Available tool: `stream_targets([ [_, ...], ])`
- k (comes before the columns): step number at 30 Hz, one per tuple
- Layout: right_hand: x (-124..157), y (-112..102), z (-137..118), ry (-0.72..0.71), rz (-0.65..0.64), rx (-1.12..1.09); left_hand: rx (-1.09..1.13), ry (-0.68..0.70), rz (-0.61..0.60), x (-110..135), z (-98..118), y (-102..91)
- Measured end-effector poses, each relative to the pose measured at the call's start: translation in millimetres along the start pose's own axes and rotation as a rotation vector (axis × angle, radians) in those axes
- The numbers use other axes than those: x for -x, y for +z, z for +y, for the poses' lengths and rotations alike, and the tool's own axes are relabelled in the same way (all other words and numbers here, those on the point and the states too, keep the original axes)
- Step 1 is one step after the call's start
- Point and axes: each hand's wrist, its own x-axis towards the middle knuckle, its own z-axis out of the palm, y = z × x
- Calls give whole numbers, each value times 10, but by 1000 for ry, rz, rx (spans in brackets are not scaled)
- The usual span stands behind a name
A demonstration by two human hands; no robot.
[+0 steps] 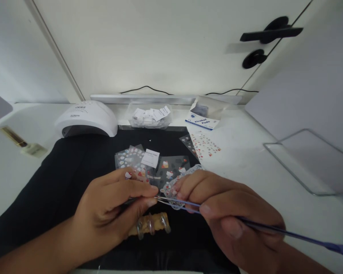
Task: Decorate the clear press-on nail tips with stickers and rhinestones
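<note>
My right hand (231, 213) grips a pair of blue-purple tweezers (188, 206), whose metal tips point left and meet the fingertips of my left hand (117, 205). Thumb and forefinger of that left hand are pinched together; whatever lies between them is too small to make out. Just below them sits a tan block (145, 224) with three glossy, curved bands across it, partly covered by my left hand. Beyond the hands, a clear sticker sheet (171, 167) with cat figures lies on the black mat, overlapped by a scalloped clear piece (177, 205) near the tweezers.
More sticker sheets (128, 158) and an alcohol pad packet (150, 158) lie ahead. Behind stand a white nail lamp (87, 118), a clear tub (150, 118) of packets and an open alcohol pad box (201, 120). A gold-capped bottle (31, 146) is left; a wire frame (291, 171) right.
</note>
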Motion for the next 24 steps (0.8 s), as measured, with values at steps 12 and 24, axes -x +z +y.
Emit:
stream_targets([
  [12, 2, 9, 18, -4, 14, -32, -2, 10, -13, 8, -8, -1],
  [24, -2, 4, -39, 97, 18, -92, -43, 74, -41, 58, 10, -49],
])
